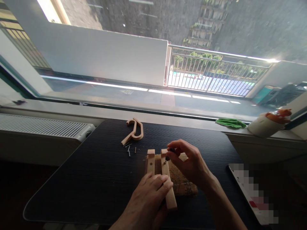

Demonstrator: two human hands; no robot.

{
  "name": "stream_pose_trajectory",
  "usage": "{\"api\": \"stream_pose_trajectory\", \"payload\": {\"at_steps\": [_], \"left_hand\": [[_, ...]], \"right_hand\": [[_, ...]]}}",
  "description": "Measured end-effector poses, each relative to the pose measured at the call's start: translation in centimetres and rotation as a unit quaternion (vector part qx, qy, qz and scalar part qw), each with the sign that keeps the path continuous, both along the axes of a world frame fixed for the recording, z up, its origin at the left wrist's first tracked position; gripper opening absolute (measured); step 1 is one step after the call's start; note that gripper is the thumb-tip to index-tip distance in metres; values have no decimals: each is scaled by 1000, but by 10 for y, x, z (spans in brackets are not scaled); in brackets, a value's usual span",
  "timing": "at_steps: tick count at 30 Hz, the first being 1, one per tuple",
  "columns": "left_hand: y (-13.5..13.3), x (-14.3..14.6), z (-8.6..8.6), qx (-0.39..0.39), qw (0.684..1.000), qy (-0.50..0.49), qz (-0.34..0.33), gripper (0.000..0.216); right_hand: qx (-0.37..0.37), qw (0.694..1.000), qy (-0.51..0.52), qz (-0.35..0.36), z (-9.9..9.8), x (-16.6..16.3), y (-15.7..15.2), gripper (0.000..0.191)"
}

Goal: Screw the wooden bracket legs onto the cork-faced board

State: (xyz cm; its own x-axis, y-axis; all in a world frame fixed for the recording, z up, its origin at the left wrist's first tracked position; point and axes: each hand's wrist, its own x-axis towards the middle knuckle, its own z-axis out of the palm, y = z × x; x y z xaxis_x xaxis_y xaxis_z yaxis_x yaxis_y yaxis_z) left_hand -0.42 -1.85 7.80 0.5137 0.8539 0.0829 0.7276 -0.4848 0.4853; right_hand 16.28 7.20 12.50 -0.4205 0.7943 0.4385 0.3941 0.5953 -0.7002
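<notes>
Head view: worn brown board (183,183) lies on the dark tabletop (83,182), landmark for everything here. Two pale wooden bars on top of it: left bar (151,159) along the board's left edge, dark round spot in its surface; right bar (171,198) slanting across, near end sticking out past the board's near edge. Right hand (190,161) above the board's far part, thumb and index pinched narrow around a small dark tool (167,157); tool sits between those fingertips, tip pointing down at the right bar. Can't tell if the tip is seated in a hole. Left hand (150,191) over the board's near-left side, fingers curled across the top of the right bar, fingertips at its right edge, thumb shadowed on its left; holding it. Beyond the board to the left: loose screws (129,150); farther past them, curved wooden pieces (135,129), well apart from both hands.
</notes>
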Motion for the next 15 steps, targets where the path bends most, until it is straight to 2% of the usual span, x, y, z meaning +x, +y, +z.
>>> {"api": "stream_pose_trajectory", "payload": {"at_steps": [4, 10, 15], "left_hand": [[1, 1, 4, -9, 1000, 7, 2, 53], [-1, -1, -5, 11, 1000, 0, -1, 54], [0, -1, -3, 7, 1000, 11, -6, 53]], "right_hand": [[-10, 1000, 3, 20, 2, 0, 0, 13], [8, 999, 11, 52, -2, 0, -1, 31], [9, 999, -4, 53, -1, 1, 2, 30]]}}
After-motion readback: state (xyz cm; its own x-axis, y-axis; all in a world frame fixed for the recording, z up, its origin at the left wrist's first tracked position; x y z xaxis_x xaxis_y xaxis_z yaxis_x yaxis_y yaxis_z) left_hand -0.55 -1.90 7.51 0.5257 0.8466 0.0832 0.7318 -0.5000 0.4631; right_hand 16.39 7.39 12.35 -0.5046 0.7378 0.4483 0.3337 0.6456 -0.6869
